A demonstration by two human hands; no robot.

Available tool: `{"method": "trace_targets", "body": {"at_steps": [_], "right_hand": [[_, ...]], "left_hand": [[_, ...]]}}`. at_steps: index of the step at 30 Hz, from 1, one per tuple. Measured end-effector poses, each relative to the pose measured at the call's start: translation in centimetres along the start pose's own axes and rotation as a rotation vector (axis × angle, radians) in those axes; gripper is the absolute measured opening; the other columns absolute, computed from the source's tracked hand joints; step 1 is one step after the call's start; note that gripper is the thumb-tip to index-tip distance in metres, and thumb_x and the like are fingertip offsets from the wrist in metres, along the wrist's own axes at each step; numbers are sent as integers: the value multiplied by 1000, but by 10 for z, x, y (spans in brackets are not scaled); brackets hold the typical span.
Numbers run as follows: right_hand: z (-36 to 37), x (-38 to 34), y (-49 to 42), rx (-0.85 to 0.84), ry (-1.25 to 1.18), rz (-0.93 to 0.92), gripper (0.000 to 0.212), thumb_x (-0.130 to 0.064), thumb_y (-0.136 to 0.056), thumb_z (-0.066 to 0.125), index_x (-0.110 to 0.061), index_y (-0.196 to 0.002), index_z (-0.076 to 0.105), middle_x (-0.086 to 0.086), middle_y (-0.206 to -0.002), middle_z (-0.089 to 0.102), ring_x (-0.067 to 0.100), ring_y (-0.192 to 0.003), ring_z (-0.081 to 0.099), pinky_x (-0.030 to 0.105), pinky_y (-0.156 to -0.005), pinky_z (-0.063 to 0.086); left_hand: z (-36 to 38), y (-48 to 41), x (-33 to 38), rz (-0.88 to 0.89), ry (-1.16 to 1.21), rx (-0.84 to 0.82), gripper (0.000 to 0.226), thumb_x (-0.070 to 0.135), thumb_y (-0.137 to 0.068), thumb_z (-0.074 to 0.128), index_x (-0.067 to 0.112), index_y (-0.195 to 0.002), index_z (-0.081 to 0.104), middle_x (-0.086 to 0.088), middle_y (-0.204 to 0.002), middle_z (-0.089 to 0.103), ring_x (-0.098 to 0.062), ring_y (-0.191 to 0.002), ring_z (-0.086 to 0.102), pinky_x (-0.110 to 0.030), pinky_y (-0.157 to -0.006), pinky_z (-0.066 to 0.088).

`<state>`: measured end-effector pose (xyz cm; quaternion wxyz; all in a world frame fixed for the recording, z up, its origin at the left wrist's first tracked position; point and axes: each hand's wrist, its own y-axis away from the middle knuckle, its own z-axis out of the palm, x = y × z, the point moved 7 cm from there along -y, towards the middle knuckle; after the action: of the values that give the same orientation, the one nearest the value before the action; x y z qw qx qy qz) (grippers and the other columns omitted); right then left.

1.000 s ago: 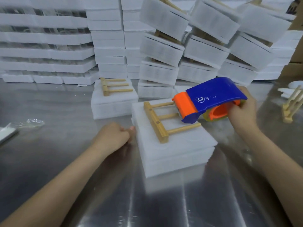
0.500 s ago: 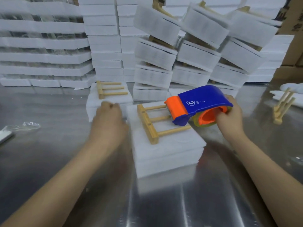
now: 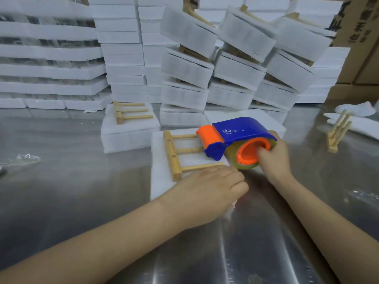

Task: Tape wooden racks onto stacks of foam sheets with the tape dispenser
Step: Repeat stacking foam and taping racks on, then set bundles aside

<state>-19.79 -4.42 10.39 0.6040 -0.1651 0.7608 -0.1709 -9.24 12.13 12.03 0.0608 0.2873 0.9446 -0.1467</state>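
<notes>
Now right hand (image 3: 274,158) is gripping dispenser (image 3: 235,134) over rack (image 3: 174,156); left hand (image 3: 209,191), fingers curling over foam (image 3: 160,181) edge, is steadying it; next, likely drawing tape across.

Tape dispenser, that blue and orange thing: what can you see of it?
The tape dispenser looks like glossy plastic: a curved blue hood with a white C logo, an orange nose, and an orange hub carrying a roll of clear, yellowish tape. It is tilted, nose pointing left over the rods of the wooden rack that lies on the foam stack. The right hand grips it from the right, fingers tucked into the hub.
</notes>
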Motion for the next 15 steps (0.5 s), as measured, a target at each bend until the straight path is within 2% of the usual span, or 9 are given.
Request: {"method": "trace_targets", "body": {"at_steps": [2, 4, 6, 8, 9, 10, 12, 13, 15], "right_hand": [[-1, 0, 14, 8, -10, 1, 22, -2, -74, 50, -15, -90, 58, -6, -72, 60, 2, -64, 55, 9, -54, 41], [-1, 1, 25, 18, -11, 7, 22, -4, -74, 51, -17, -91, 59, -7, -72, 62, -2, -61, 56, 8, -53, 41], [-3, 2, 29, 40, 2, 14, 24, 2, -78, 52, -17, -92, 59, -6, -73, 63, -4, -61, 56, 9, -53, 42], [-3, 1, 29, 43, 4, 18, 25, 4, -79, 52, -16, -93, 59, -7, -74, 63, -4, -62, 57, 9, -53, 43], [-2, 0, 30, 40, 1, 18, 25, 3, -80, 52, -16, -94, 59, -7, -74, 63, -5, -63, 58, 8, -54, 43], [-2, -1, 29, 36, 0, 15, 25, 3, -80, 53, -16, -95, 59, -7, -75, 63, -5, -63, 58, 7, -54, 44], [-2, -2, 28, 18, 12, 9, 24, 1, -81, 53, -16, -95, 59, -8, -75, 63, -4, -64, 59, 8, -54, 44], [-2, -2, 26, 10, 22, 12, 23, 1, -81, 53, -16, -95, 59, -7, -75, 63, 0, -67, 59, 11, -56, 44], [-5, 1, 21, 5, 40, 41, 25, 1, -81, 55, -17, -97, 59, -5, -78, 63, 11, -74, 60, 19, -62, 45]], "left_hand": [[-7, 7, -13, -51, 95, 16, 29, 22, -90, 45, 13, -111, 61, -5, -116, 62, -21, -109, 56, -22, -87, 44], [-18, 16, -45, -261, 361, 78, 30, 26, -96, 51, 20, -125, 58, 0, -130, 59, -11, -117, 53, -6, -80, 39], [-29, 26, -55, -298, 690, 79, 15, 35, -95, 54, 35, -109, 61, 12, -114, 65, 6, -101, 57, -8, -81, 45], [-54, 30, -84, -329, 787, 389, 18, 24, -97, 47, 27, -97, 64, 13, -99, 68, 5, -90, 60, -11, -76, 46], [-53, 34, -103, -450, 709, 420, 23, 21, -99, 42, 22, -106, 64, 10, -109, 67, 0, -99, 60, -14, -81, 43], [-48, 26, -119, -592, 577, 336, 29, 22, -102, 37, 18, -119, 59, 4, -125, 61, -9, -117, 53, -20, -94, 39], [-11, 23, -135, -790, 317, -87, 44, 31, -105, 24, 10, -140, 39, -6, -152, 35, -21, -141, 26, -35, -115, 21], [4, 24, -137, -828, 239, -238, 53, 38, -104, 16, 9, -147, 27, -4, -159, 20, -21, -147, 11, -42, -119, 10], [17, 27, -135, -849, 122, -358, 60, 45, -102, 5, 15, -154, 5, 5, -162, -2, -18, -148, -10, -48, -119, -6]]}}
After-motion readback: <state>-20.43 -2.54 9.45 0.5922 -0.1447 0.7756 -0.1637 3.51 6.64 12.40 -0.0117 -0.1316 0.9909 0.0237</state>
